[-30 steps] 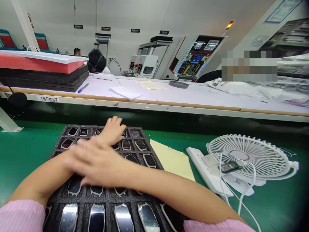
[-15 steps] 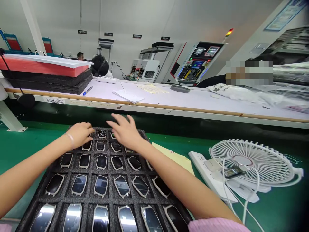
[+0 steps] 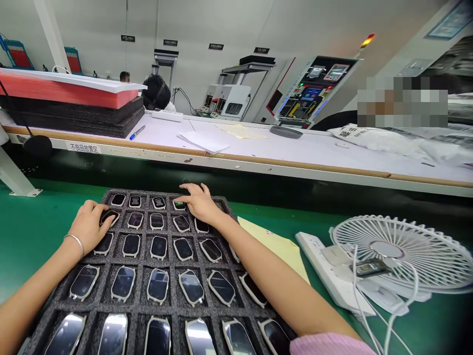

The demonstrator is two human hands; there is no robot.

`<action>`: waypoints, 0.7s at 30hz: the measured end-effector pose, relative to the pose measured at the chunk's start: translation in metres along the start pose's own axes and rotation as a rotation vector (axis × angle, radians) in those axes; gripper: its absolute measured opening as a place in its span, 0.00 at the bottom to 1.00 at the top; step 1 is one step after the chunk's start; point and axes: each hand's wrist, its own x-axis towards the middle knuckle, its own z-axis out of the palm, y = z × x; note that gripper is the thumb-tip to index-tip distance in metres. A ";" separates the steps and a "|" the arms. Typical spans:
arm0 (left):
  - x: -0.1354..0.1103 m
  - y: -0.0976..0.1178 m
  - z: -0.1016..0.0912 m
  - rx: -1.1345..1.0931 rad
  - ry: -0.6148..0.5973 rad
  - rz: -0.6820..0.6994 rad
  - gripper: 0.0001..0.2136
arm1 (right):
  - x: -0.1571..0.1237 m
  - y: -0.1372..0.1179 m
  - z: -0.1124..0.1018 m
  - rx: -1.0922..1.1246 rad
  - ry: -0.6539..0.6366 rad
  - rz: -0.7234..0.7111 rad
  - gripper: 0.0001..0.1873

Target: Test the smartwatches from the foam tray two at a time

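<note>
Rows of smartwatch bodies without straps lie face up in a black foam tray (image 3: 142, 286), each in its own pocket. My left hand (image 3: 88, 224) is at the tray's left edge, with thumb and fingers closed about a watch (image 3: 110, 217) in the second row from the back. Over the back row, my right hand (image 3: 201, 202) has its fingers spread, one fingertip at a watch with a lit, partly green screen (image 3: 179, 205). Two neighbouring watches, one a lit watch (image 3: 158, 202), show white text. The palm and wrist hide the back right pockets.
Right of the tray are yellow paper (image 3: 277, 241), a power strip (image 3: 325, 271) with cables, and a white fan (image 3: 402, 251). Behind runs a raised shelf (image 3: 258, 150) with foam sheets (image 3: 70, 111), a pen (image 3: 137, 132) and papers. Other people sit beyond it.
My left hand has moved left and toward me, from the back rows to the watch at the left edge. My right hand has shifted slightly right, fingertip now at the lit watch.
</note>
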 end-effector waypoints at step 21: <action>0.004 0.017 -0.015 -0.194 -0.141 0.046 0.09 | 0.035 -0.113 -0.009 0.103 -0.174 -0.163 0.15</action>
